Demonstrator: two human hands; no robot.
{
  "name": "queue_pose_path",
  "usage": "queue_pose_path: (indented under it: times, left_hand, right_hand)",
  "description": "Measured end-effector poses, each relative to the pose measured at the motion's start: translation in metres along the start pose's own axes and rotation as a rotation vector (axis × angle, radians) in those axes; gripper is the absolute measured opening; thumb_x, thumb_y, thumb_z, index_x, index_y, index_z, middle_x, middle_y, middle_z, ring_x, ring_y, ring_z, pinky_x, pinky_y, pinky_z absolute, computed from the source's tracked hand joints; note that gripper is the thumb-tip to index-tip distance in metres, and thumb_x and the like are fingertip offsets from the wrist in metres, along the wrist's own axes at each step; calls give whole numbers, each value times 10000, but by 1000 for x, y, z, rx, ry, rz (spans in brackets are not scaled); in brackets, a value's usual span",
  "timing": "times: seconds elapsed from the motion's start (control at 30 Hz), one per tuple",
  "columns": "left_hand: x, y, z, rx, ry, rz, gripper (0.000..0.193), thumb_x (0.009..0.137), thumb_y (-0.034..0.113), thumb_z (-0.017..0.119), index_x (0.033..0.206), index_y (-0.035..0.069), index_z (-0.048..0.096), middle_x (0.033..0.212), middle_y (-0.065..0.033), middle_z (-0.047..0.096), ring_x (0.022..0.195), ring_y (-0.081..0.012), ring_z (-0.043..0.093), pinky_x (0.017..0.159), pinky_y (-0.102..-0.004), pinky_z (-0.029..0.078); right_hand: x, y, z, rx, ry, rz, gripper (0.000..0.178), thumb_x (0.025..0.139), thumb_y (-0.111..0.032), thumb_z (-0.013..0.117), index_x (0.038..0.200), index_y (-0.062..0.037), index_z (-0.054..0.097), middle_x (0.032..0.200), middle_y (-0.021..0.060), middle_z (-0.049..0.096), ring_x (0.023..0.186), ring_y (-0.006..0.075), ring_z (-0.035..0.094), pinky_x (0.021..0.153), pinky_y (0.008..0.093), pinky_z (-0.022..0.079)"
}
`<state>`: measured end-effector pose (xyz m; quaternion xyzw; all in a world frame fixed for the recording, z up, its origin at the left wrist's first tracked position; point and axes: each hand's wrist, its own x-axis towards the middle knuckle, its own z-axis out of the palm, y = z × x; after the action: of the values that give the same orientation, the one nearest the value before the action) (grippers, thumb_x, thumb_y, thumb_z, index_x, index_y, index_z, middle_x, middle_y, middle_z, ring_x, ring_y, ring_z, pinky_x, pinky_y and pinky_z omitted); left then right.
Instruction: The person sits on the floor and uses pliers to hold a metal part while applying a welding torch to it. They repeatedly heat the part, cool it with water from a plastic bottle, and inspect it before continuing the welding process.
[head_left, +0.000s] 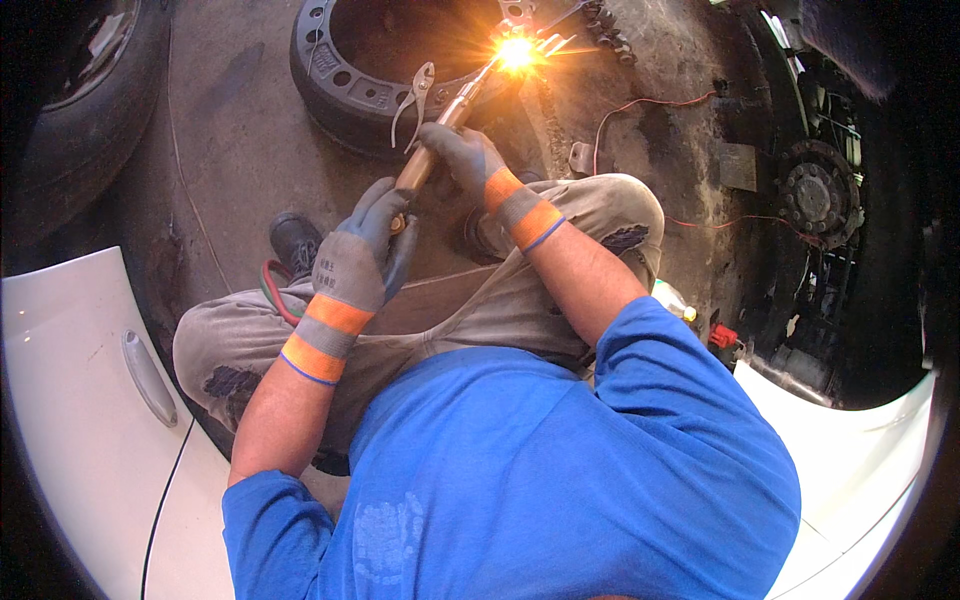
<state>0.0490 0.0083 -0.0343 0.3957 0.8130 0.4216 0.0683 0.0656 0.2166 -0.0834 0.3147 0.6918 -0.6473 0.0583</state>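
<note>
A brass and silver cutting torch (462,104) runs up and to the right between my hands, with a glaring flame (516,54) at its tip. My left hand (363,245), in a grey work glove with an orange-striped cuff, is closed round the rear of the torch. Farther up, my right hand (466,158), gloved alike, wraps its forward part. The glare hides most of what the flame touches; some metal pieces show beside it. A pair of slip-joint pliers (418,100) rests on the rim of a heavy brake drum (328,98), just beyond my right hand.
Red and green hoses (276,290) pass by my left knee. A large tyre (95,140) stands at the far left. On the right are a wheel hub (815,194), a thin orange wire (625,107) and a chain (610,35). White vehicle panels (75,330) flank me.
</note>
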Motion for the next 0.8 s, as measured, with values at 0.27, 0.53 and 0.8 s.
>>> queue_pose_path:
  times: [0.27,0.53,0.8]
  left_hand:
    - [1,1,-1,-2,-6,11,270,870,136,634,1127,83,571,1200,-188,596,897,-394,651,714,-446,538]
    - [-1,-3,1,-9,-1,2,273,870,137,637,1131,87,576,1209,-208,593,899,-401,653,726,-441,542]
    - [-2,-5,1,35,-18,3,292,868,149,648,1145,95,572,1217,-206,595,891,-394,660,721,-441,545]
  right_hand:
    - [1,1,-1,26,-19,55,543,826,-503,623,942,25,678,786,114,665,639,187,638,567,307,499]
    - [-1,-2,0,36,-22,56,620,791,-539,644,927,63,689,827,113,671,748,176,631,687,312,502]
    - [-3,-5,0,24,-13,48,635,780,-552,643,931,63,688,826,121,670,752,189,634,700,319,499]
